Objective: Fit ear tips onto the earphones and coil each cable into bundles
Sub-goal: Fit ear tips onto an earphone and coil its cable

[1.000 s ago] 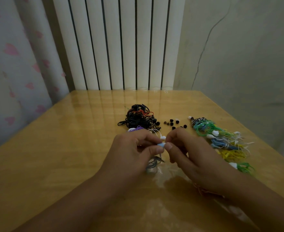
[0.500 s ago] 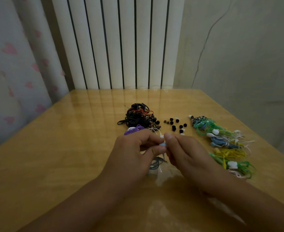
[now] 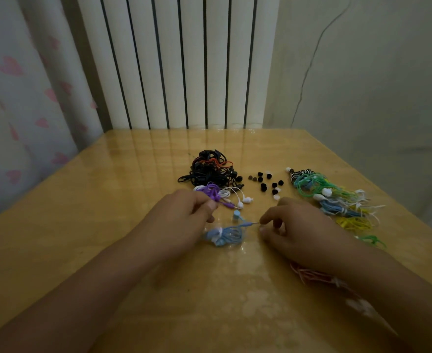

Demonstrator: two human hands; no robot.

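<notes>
My right hand (image 3: 299, 231) pinches the thin end of a light blue earphone cable (image 3: 250, 223) between thumb and forefinger, the other fingers loosely curled above the table (image 3: 82, 225). My left hand (image 3: 182, 215) has its fingers curled, thumb against forefinger, just beside a purple cable (image 3: 213, 193); whether it grips that cable I cannot tell. Between my hands, toward the near middle of the table, the blue cable runs into a coiled bundle (image 3: 224, 235) cinched with a pale tie, and a small blue earbud (image 3: 236, 215) stands just beyond it. Farther toward the far edge lies a tangled heap of black earphones (image 3: 210, 169) with a streak of orange, and white earbuds (image 3: 245, 200) on white cable trail from it beside the purple one. Loose ear tips (image 3: 265, 183), mostly black and a few pale, are scattered near the middle of the far half. Along the right edge, coiled bundles in green, blue, yellow and white (image 3: 337, 202) lie in a row, one striped black and white at its far end. A pinkish bundle (image 3: 311, 276) shows under my right wrist.
</notes>
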